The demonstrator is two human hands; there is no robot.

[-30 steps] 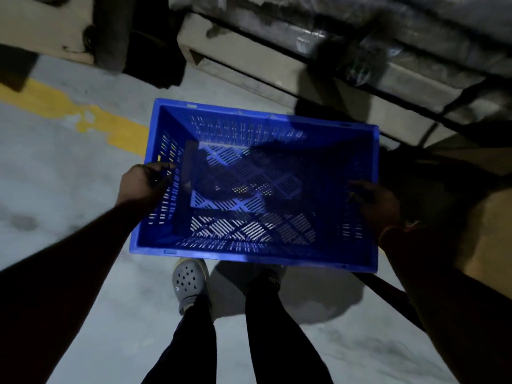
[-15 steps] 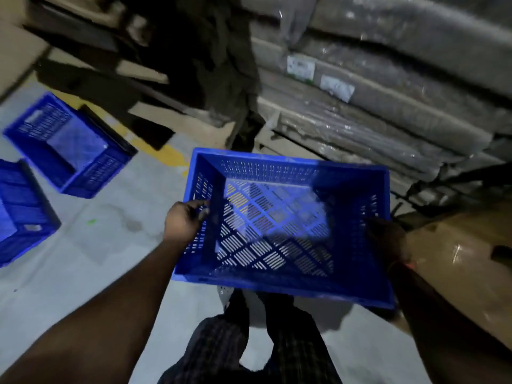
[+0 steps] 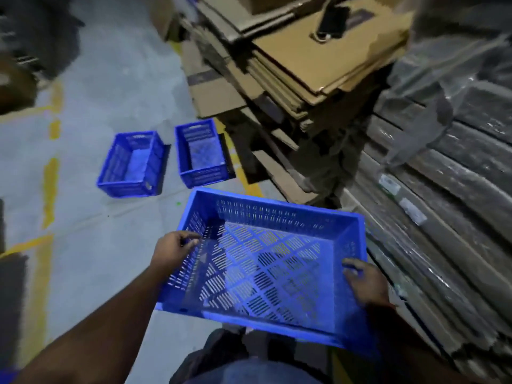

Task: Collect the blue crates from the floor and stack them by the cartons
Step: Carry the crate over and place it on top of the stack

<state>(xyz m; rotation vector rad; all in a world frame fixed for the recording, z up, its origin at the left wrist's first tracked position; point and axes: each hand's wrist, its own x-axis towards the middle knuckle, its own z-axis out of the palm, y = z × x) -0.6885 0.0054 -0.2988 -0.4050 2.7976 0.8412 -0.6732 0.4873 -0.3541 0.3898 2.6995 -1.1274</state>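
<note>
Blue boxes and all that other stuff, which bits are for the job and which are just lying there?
For the job:
- held crate, gripped by left hand and right hand
- two floor crates
- flattened cartons

Just lying about:
- wrapped bundles
- phone on the cartons
- yellow floor lines

Left fingertips: hiding behind the held crate wall.
Top-left corner: blurring, unreadable.
Cartons: being cut by the top edge.
</note>
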